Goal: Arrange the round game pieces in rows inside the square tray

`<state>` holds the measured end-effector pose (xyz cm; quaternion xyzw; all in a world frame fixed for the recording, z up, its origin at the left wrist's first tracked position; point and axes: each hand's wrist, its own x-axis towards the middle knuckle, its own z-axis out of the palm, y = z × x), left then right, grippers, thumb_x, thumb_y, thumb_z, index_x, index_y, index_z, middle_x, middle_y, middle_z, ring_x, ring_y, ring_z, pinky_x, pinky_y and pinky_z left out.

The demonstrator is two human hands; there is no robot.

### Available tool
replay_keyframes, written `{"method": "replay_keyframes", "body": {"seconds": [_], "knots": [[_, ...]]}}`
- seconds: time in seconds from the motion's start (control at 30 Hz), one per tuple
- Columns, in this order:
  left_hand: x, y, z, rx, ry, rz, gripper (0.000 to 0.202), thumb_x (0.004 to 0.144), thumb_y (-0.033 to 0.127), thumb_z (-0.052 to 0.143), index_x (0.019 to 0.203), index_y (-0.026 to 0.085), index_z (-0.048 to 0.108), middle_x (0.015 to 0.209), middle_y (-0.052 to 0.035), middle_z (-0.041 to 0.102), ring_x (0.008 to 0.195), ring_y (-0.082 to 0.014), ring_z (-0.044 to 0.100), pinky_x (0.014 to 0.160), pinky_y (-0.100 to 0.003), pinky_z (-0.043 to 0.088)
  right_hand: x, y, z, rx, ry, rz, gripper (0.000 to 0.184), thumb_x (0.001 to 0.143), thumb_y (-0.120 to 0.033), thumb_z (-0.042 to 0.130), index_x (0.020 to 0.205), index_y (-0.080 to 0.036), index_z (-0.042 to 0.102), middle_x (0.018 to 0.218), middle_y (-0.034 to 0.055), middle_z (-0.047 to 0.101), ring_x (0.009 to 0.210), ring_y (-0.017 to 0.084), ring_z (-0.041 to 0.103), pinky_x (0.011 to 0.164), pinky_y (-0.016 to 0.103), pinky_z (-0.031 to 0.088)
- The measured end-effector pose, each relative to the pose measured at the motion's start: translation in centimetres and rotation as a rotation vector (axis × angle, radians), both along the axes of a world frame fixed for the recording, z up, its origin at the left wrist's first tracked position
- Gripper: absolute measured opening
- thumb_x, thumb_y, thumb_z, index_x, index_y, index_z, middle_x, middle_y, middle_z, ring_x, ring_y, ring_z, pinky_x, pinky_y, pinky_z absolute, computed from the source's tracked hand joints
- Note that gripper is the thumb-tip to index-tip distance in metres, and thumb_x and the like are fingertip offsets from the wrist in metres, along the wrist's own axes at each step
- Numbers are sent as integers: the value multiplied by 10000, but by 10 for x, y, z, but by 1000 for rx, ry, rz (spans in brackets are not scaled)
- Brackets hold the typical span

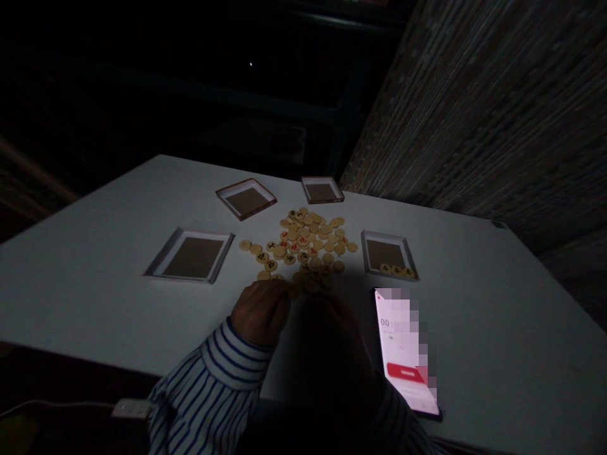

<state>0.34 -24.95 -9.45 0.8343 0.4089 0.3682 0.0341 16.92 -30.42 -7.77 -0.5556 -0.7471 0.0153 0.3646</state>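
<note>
A loose pile of round wooden xiangqi pieces [308, 243] with red and black characters lies in the middle of the white table [95, 297]. My left hand [260, 313] is at the pile's near edge, its fingertips among the discs [294, 289]. Whether it holds one is hidden from this angle. My right hand [329, 313] sits in deep shadow just beside it, close to the near discs, and its fingers are too dark to make out. Several square trays with brown bottoms surround the pile. The right one [385, 254] holds several discs along its near side.
The other trays stand at the left [192, 258], far left [246, 201] and far middle [322, 191]. A lit phone [403, 347], partly blurred, lies to the right of my hands. A woven wall [474, 114] rises behind the table's right side. A white plug [130, 409] and cable lie below the near edge.
</note>
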Motion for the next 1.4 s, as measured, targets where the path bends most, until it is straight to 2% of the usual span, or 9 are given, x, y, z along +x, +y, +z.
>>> {"method": "replay_keyframes", "body": {"seconds": [0.07,0.23,0.47,0.67,0.9,1.17,1.4], "knots": [[2,-1,2,0,-10,-17,233,833,188,422,984,168,598,922,-80,671,838,-183,605,739,-323,483,0,0,0,-25,68,-3,283,810,-100,456,1034,-211,590,1001,73,642,915,174,602,748,291,521],[7,-2,5,59,-22,-89,216,827,170,453,996,155,586,905,-81,675,825,-181,614,716,-313,492,-2,-1,0,-122,449,-79,195,832,-157,471,968,-184,608,886,62,671,782,151,639,640,244,534],[13,-5,7,64,-20,-99,264,819,273,486,1056,175,553,923,-90,672,840,-215,623,701,-360,503,-3,0,15,-262,733,-81,131,813,-206,546,907,-191,636,879,41,693,825,155,643,710,263,529],[16,-8,8,91,-17,-96,252,843,307,481,1051,184,551,927,-81,676,850,-200,624,715,-339,494,-5,2,19,-307,827,-75,126,779,-217,578,880,-197,650,862,33,701,799,161,647,690,273,528],[17,-8,7,99,-40,-118,245,867,306,453,1049,181,559,926,-67,685,817,-182,628,698,-326,481,-5,0,23,-367,849,-61,158,791,-248,562,912,-212,656,906,38,695,848,174,637,750,302,517],[17,-8,10,118,-92,-155,223,864,300,452,1000,185,586,892,-66,690,800,-173,633,680,-308,486,-2,-1,17,-357,892,-6,161,790,-224,550,911,-225,655,913,26,694,864,168,634,774,297,506],[15,-8,10,109,-121,-177,227,842,288,496,1018,173,581,906,-74,695,833,-176,646,704,-301,516,-4,0,26,-378,891,-32,130,757,-198,560,835,-208,664,865,27,700,828,169,641,733,278,514]]}}
